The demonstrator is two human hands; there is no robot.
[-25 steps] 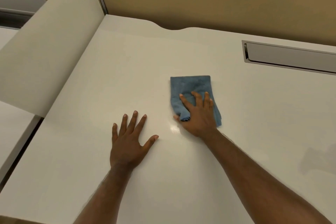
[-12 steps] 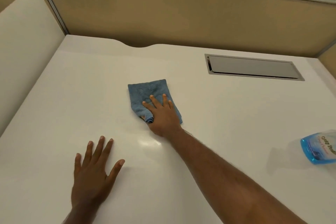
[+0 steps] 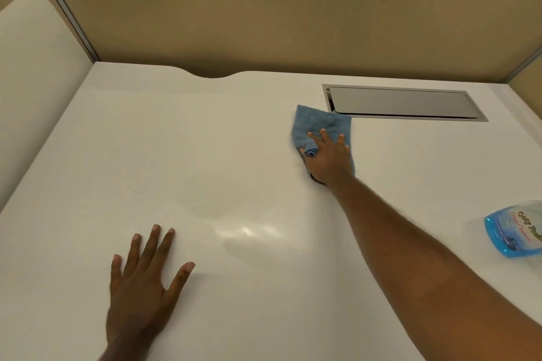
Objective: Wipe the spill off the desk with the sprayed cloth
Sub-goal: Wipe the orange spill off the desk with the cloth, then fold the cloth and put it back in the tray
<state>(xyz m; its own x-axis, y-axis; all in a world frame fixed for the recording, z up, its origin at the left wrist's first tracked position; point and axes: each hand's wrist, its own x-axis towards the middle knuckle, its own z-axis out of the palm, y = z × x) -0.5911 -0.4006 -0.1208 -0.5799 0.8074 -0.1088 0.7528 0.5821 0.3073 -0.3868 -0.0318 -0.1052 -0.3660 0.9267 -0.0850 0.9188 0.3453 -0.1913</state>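
A folded blue cloth (image 3: 316,123) lies flat on the white desk (image 3: 176,155), far from me and right of centre. My right hand (image 3: 330,158) presses down on it with fingers spread, a fold of cloth pinched by the thumb. My left hand (image 3: 143,275) rests palm down on the desk at the near left, fingers apart, holding nothing. A faint glossy wet sheen (image 3: 249,237) shows on the desk between the two hands.
A metal cable hatch (image 3: 404,102) is set into the desk just right of the cloth. A blue spray bottle (image 3: 516,231) lies at the right edge. A tan partition (image 3: 293,23) bounds the back; a white curved panel (image 3: 35,67) stands at left.
My right hand has slid the cloth away from me and to the right, up beside the cable hatch. The left hand stays flat in place. The view has tilted up and to the right.
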